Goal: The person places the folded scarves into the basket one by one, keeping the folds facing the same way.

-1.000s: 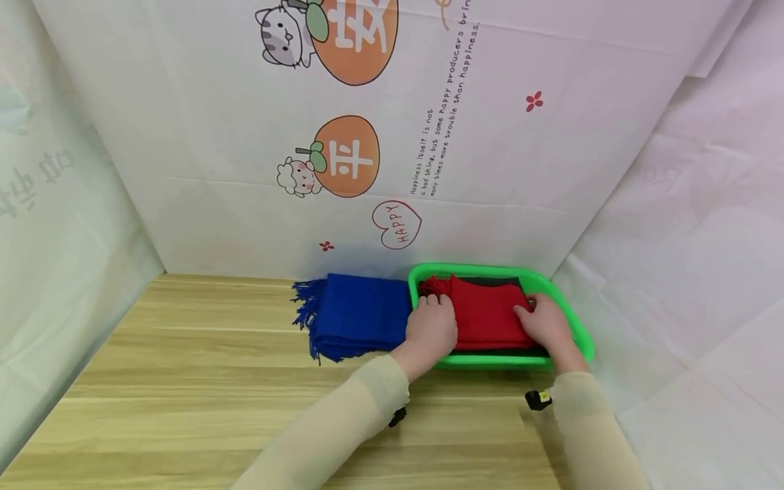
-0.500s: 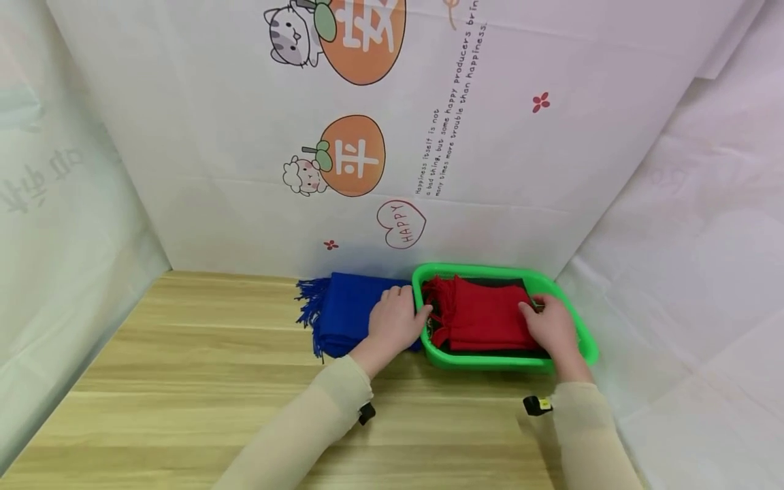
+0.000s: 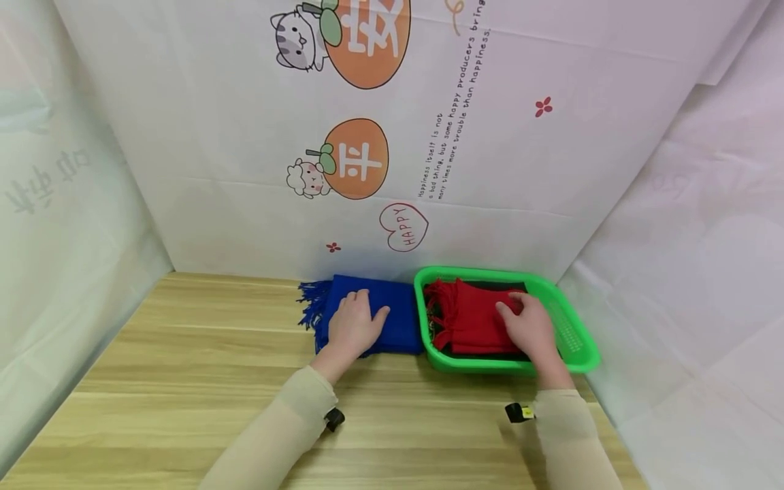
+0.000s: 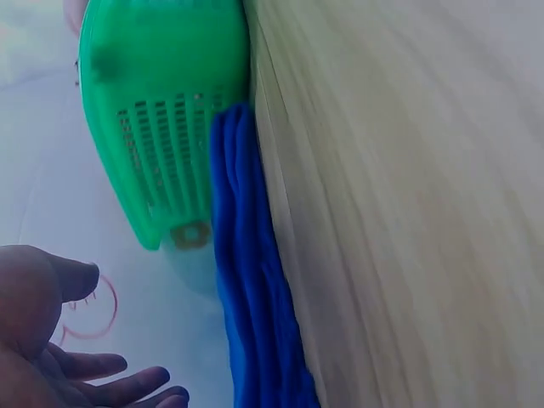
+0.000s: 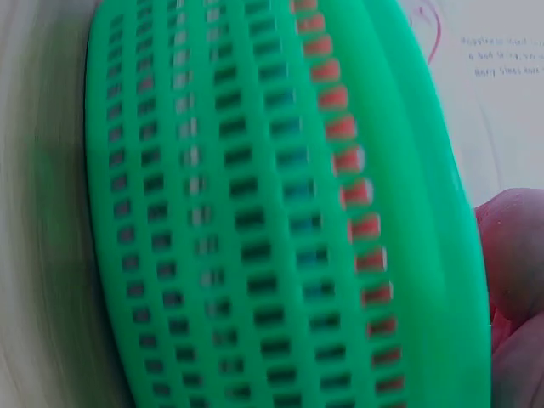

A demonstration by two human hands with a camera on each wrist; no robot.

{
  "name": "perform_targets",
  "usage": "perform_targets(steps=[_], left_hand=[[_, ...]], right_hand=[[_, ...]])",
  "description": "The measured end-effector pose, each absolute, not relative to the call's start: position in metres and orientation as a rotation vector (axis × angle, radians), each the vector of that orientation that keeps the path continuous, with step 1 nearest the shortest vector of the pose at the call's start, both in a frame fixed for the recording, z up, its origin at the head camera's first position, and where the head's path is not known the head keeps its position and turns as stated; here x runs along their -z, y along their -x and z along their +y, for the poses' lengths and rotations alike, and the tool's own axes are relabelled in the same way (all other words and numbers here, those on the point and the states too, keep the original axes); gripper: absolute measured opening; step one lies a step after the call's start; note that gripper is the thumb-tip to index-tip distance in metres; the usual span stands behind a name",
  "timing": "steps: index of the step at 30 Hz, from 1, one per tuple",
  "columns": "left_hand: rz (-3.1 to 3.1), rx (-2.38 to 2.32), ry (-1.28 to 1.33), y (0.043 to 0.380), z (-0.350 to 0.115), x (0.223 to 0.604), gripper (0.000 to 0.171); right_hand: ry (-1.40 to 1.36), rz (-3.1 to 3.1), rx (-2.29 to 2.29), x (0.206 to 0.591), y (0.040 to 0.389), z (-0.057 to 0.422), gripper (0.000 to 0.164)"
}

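Observation:
My left hand point(image 3: 354, 323) is over a folded blue scarf point(image 3: 399, 320) with fringed ends. In the left wrist view, its thumb and fingers are spread, apart from the layered edge of the blue scarf point(image 4: 248, 255). A folded red scarf point(image 3: 478, 316) lies in a green plastic basket point(image 3: 490, 366), fringe to the left, on top of dark folded cloth point(image 3: 508, 286). My right hand point(image 3: 531, 328) is above the right end of the red scarf, thumb and fingers apart. The right wrist view shows only part of this hand point(image 5: 517, 272), behind the rim.
The wooden table point(image 3: 184, 381) meets a printed white cloth wall point(image 3: 245, 224) just behind the scarf and basket. Another white sheet point(image 3: 680, 286) rises close to the basket's right side. The blue scarf lies right against the basket's left side.
My left hand has come off the red scarf and moved left, out of the basket, over the blue scarf. My right hand has left the red scarf's right edge and shifted slightly left.

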State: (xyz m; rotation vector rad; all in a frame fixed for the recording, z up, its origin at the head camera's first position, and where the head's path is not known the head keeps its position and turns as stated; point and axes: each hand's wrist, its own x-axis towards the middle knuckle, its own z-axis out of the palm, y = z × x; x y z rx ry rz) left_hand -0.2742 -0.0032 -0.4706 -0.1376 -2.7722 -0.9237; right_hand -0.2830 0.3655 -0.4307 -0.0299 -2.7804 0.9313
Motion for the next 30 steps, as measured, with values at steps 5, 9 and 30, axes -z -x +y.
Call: perform_targets(steps=[5, 9, 30], left_hand=[[-2.775, 0.969, 0.066, 0.275, -0.023, 0.474, 0.07], [-2.775, 0.995, 0.029, 0.277, -0.037, 0.478, 0.072], [-2.817, 1.045, -0.021, 0.274, -0.083, 0.485, 0.079]], right_hand=[[-0.002, -2.773, -0.985, 0.431, 0.283, 0.34, 0.061], [-0.037, -2.766, -1.027, 0.43, 0.282, 0.32, 0.06], [-0.145, -2.721, -1.201, 0.431, 0.279, 0.233, 0.057]])
